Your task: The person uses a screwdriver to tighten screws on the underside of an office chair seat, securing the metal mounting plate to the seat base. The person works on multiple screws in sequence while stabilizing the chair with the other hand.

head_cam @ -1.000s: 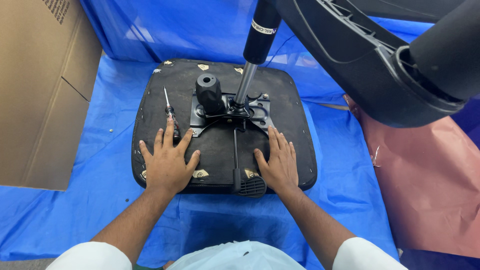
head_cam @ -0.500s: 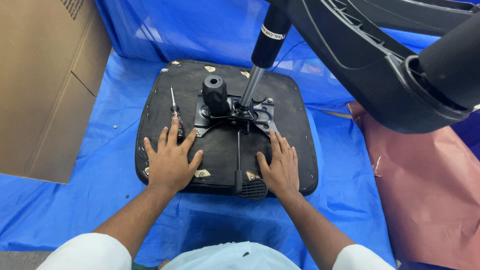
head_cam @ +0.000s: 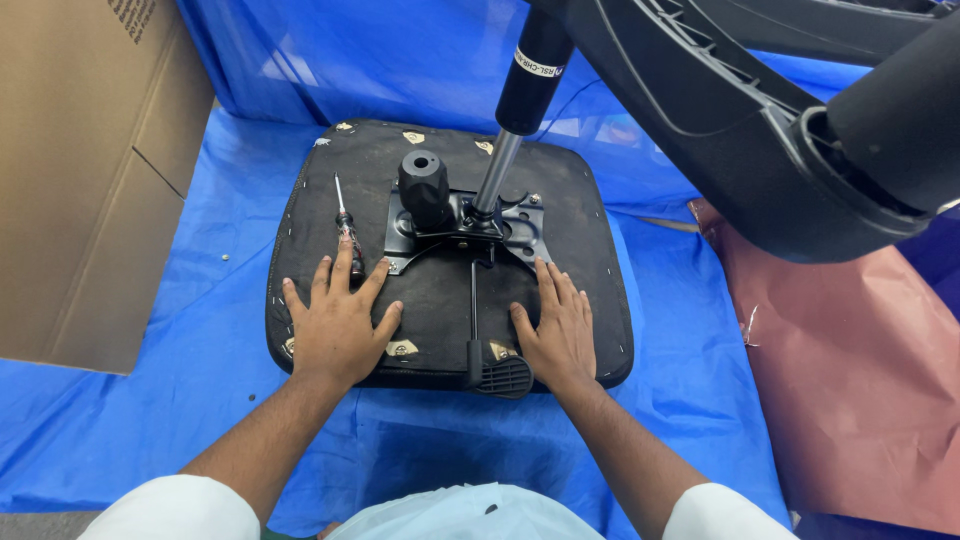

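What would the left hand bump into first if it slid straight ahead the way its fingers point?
Probably the screwdriver. The left hand lies flat on the upturned chair seat, and its middle fingertip already looks to be at the handle; the picture cannot settle whether they touch. The black metal plate lies just right of that line.

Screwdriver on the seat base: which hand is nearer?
Left. The left hand lies flat on the seat base with its fingertips at the handle of the screwdriver. The right hand lies flat across the lever, well clear.

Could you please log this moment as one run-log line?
left hand: flat on seat underside, fingertip by screwdriver | right hand: flat beside lever | nothing gripped
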